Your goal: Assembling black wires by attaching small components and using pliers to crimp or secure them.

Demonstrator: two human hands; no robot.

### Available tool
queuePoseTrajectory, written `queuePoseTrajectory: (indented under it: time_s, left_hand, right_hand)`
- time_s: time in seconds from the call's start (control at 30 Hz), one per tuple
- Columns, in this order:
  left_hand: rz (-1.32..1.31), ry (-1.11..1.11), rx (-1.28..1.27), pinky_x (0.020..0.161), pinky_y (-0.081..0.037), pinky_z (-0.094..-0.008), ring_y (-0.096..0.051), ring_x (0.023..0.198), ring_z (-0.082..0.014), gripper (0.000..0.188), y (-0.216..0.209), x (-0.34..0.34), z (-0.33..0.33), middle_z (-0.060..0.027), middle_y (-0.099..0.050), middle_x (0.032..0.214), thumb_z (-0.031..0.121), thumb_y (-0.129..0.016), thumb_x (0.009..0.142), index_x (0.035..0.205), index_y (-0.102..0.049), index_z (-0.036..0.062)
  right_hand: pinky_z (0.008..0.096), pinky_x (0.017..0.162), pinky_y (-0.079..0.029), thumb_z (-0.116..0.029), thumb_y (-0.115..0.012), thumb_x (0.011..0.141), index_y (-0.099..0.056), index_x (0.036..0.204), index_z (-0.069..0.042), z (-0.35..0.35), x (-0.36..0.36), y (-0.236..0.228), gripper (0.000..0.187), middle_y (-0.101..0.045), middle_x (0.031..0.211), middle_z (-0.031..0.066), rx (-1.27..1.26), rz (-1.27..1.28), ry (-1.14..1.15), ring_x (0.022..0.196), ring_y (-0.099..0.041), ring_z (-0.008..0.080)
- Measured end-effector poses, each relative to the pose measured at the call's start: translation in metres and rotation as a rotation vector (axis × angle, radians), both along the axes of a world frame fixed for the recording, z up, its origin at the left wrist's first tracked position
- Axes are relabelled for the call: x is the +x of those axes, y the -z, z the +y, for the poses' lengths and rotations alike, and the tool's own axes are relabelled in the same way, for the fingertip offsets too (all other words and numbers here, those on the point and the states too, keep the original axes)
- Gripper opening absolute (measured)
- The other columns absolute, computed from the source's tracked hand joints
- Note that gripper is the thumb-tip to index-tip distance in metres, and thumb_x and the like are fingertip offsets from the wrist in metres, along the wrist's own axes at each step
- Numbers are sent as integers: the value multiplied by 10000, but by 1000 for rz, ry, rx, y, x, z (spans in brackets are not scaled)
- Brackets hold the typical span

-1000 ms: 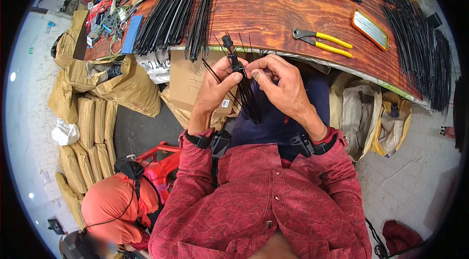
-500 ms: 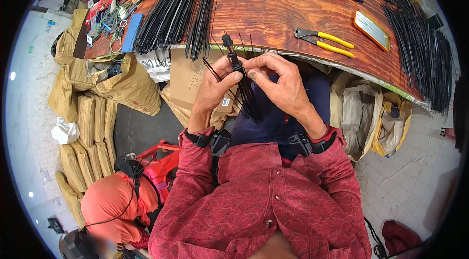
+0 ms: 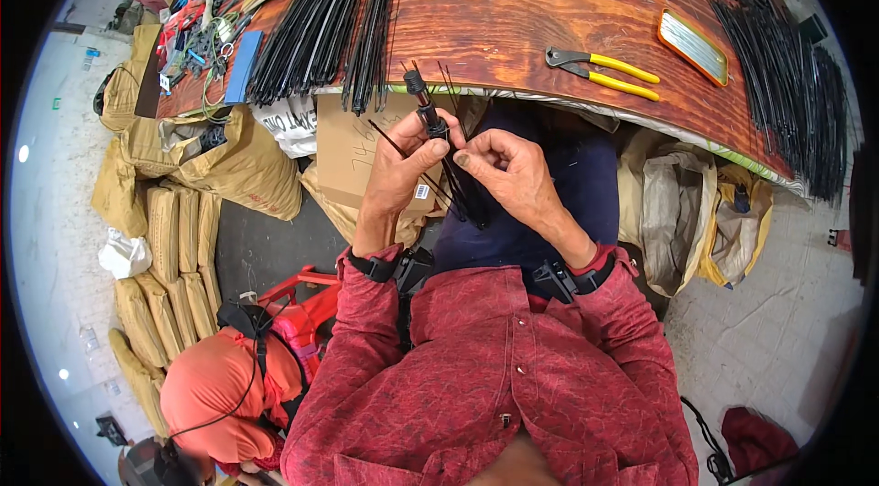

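Observation:
My left hand point(image 3: 396, 170) is closed round a black folding umbrella frame point(image 3: 425, 106), its thumb across the shaft. The ridged black end stands up above the fingers, tilted slightly left. Thin dark ribs fan out around it, and a bundle of them hangs below, over my lap. Just right of the hub is my right hand point(image 3: 517, 182), thumb and forefinger pinched together by the ribs. Whatever lies between those fingertips is too small to make out.
Ahead is a wooden table point(image 3: 476, 19) with bundles of black ribs point(image 3: 307, 28), yellow-handled pliers point(image 3: 604, 74) and a shallow tin point(image 3: 693, 48). A cardboard box point(image 3: 343, 152) and sacks point(image 3: 673, 220) stand below its edge. A person in an orange head covering point(image 3: 224, 390) is at lower left.
My right hand has drawn down and slightly left, with its fingers now more curled. The umbrella frame's upper end has shifted a little left and down in my left hand.

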State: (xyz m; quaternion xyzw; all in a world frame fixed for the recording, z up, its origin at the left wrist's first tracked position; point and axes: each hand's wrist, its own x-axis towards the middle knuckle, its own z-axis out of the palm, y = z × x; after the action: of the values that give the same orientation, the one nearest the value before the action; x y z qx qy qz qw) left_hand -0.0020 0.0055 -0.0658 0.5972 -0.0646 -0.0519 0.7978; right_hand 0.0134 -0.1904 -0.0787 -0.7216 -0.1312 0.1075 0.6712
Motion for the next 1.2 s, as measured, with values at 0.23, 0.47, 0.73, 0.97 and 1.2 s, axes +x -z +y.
queuePoseTrajectory:
  time_s: [0.23,0.47,0.73,0.97,1.2]
  left_hand:
    - [7,-11,2,926,-526,-322,-671,1014,-165,357,-2,-3,-1,-90,-718,1061,197,-749,934,1216,-642,7]
    - [-23,-3,21,917,-521,-329,-666,994,-168,363,-1,-5,-1,-91,-711,1042,234,-744,942,1204,-640,6]
    - [-38,17,-1,923,-516,-336,-657,990,-171,351,-1,-5,-2,-84,-704,1039,246,-744,942,1182,-643,10]
    - [-26,5,76,907,-524,-319,-655,985,-150,371,-5,-5,-2,-73,-702,1043,239,-723,963,1235,-641,-1]
    - [-10,-14,113,843,-558,-285,-668,938,-138,378,-14,-8,-16,-69,-697,1030,162,-687,988,1294,-600,-42]
  right_hand:
    - [315,539,-450,-241,-813,841,-672,806,-10,5,-2,-3,273,-622,695,81,-80,-118,50,574,-578,145]
    - [348,531,-489,-207,-787,818,-631,766,-33,7,-5,-11,239,-649,710,91,-167,-315,118,602,-663,226]
    - [386,518,-492,-204,-773,809,-595,747,-48,9,-4,-14,244,-629,695,90,-253,-489,146,595,-658,277]
    - [371,528,-469,-262,-810,817,-618,725,-17,4,5,-1,324,-625,632,105,-151,-80,-2,563,-637,233]
    - [355,562,-478,-277,-816,810,-679,768,-15,-3,10,7,298,-650,643,104,-101,25,-22,583,-639,180]
